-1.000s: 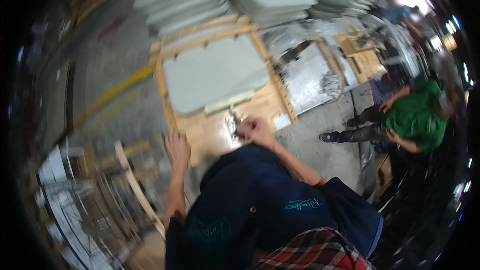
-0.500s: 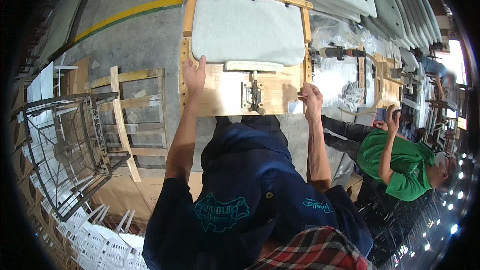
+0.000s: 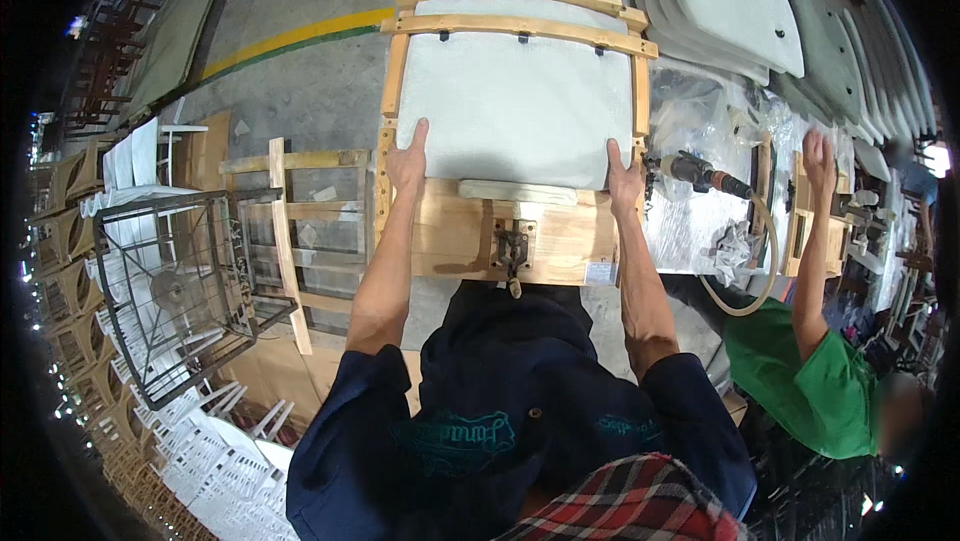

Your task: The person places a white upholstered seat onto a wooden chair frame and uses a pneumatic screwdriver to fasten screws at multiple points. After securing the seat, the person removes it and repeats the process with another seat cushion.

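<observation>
grey-white upholstered panel [image 3: 515,116] lies flat on the wooden board [image 3: 440,226], covering its middle and far part, between your two hands. your left hand [image 3: 408,169] is at the panel's near left corner, beside the board's left edge, with one digit extended over the panel's face. your right hand [image 3: 627,184] is at the near right corner, beside the board's right edge, one digit likewise pointing toward the far edge. the bulk of the panel extends beyond your fingertips. you cannot tell whether either hand is closed on the panel: the remaining fingers are hidden or too small to read.

at the board's far end, a wooden crossbar [image 3: 530,32] with three black pieces runs across the panel. along the panel's near edge lies a padded bar [image 3: 518,191]; contact between them cannot be confirmed. behind it, a metal clamp [image 3: 513,246] is mounted near the middle of the board's near edge.
</observation>
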Available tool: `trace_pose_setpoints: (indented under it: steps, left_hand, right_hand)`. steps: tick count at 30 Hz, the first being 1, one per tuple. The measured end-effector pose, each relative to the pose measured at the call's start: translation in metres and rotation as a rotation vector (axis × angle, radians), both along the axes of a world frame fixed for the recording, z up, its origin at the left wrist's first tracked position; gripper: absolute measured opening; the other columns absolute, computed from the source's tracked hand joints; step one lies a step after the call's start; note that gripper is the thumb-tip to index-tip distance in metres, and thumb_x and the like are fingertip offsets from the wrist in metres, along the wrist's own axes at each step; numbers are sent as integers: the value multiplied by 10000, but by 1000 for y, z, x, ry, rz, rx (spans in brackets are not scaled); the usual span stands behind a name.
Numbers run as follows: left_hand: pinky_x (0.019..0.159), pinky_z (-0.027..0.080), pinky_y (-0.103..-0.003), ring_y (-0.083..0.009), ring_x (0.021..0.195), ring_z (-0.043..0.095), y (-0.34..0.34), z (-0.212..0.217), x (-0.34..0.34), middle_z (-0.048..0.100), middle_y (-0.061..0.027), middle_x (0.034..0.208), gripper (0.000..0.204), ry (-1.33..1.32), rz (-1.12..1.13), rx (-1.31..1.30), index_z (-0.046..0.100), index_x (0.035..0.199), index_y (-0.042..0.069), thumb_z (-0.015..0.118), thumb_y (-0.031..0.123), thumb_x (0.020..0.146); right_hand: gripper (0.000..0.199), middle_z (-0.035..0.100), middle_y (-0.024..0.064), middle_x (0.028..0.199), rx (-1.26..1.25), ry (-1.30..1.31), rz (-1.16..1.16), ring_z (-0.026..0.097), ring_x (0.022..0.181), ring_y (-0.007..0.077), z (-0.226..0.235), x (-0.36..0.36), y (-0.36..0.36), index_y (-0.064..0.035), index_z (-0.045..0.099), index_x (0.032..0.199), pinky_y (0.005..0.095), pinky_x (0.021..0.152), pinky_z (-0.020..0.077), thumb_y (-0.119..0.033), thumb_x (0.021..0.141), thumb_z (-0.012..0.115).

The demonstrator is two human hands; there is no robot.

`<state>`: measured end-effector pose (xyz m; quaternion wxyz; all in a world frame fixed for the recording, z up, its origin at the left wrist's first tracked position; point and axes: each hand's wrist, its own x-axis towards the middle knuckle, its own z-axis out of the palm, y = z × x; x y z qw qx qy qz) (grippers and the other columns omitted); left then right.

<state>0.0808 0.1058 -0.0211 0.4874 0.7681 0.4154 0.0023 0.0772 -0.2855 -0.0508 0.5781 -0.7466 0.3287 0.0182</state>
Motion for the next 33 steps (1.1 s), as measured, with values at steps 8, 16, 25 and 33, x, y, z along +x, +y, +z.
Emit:
trace_pose_setpoints:
  steps: [8,16,25,33]
  left_hand:
    - [971,526,-399,-365,1105,687,18,37,0,705,-296,1134,1027,164,-103,29,656,1166,-178,748,743,722]
    - [1112,426,-432,-358,1365,505,24,21,12,549,-291,1411,1183,115,-165,-180,472,1410,-127,767,765,692]
    - [969,521,-426,-346,1146,651,43,24,10,682,-260,1200,1027,49,-169,-157,659,1181,-127,760,768,687]
    - [1136,383,-395,-340,1350,525,34,80,-65,576,-264,1411,1032,168,-343,-185,549,1381,-124,720,706,792]
  right_hand:
    - [990,648,302,1258,-188,223,10,684,1063,352,80,3,4,190,540,1323,374,834,565,-619,801,770]
    - [843,620,194,1364,38,87,243,610,1208,287,63,24,-17,108,553,1381,398,1052,467,-577,907,679]
    - [838,632,172,1356,-61,208,389,606,1232,284,12,75,-32,86,571,1368,396,1054,469,-629,934,636]
    - [974,672,342,1187,-328,421,259,642,1180,431,88,-45,-29,142,675,1172,439,1011,481,-762,809,650]
